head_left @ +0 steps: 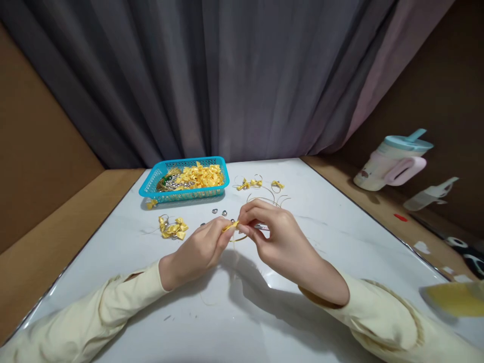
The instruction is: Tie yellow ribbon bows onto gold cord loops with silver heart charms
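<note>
Over the middle of the white table, my left hand (200, 246) is closed in a pinch on a small yellow ribbon bow (231, 227). A small silver bead (232, 221) shows at the bow. My right hand (278, 233) is closed too, its thumb and fingertips meeting at the bow's right end beside a thin gold wire (239, 239) that curves below. Whether the right fingers grip the bow or only the wire is hidden. Just beyond my hands lie a few dark silver beads (224, 213) and loose curved wires (260, 195).
A blue basket (181, 195) holds yellow bows, silver beads and gold strands. Finished-looking bows on wire lie left (173, 228) and at the back (249, 184). On the right ledge stand a lidded cup (393, 161), a small squeeze bottle (425, 197) and black-handled scissors (474, 263).
</note>
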The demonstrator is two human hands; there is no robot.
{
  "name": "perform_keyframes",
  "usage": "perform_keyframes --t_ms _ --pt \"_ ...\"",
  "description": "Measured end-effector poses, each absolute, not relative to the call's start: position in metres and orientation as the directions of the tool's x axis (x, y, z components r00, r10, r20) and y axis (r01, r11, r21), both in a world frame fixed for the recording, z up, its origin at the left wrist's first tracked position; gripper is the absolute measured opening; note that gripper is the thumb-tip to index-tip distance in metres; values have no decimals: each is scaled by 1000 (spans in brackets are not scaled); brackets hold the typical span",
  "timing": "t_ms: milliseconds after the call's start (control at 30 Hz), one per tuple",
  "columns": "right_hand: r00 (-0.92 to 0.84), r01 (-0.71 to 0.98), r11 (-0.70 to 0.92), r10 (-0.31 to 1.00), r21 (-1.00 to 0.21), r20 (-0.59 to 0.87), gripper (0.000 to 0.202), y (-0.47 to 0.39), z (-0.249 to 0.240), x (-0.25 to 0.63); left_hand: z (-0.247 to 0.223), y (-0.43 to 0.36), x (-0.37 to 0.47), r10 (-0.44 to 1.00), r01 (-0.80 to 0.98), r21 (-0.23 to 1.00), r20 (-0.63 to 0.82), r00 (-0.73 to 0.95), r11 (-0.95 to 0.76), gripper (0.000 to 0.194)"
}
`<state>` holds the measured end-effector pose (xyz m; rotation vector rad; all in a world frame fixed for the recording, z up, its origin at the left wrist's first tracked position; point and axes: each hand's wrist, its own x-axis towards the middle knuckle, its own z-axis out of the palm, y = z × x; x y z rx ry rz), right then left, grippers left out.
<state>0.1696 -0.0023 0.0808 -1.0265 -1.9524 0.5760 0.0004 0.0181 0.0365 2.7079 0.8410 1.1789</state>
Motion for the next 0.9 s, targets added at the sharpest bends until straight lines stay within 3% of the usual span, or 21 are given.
perform_keyframes --t_ms 533,900 --pt "-317 428 617 787 -660 530 21 -4 81 168 37 17 1 516 464 278 672 532 -841 20" --pt "-306 435 635 771 -638 559 22 -5 77 166 38 13 -3 561 366 425 619 550 -828 18"
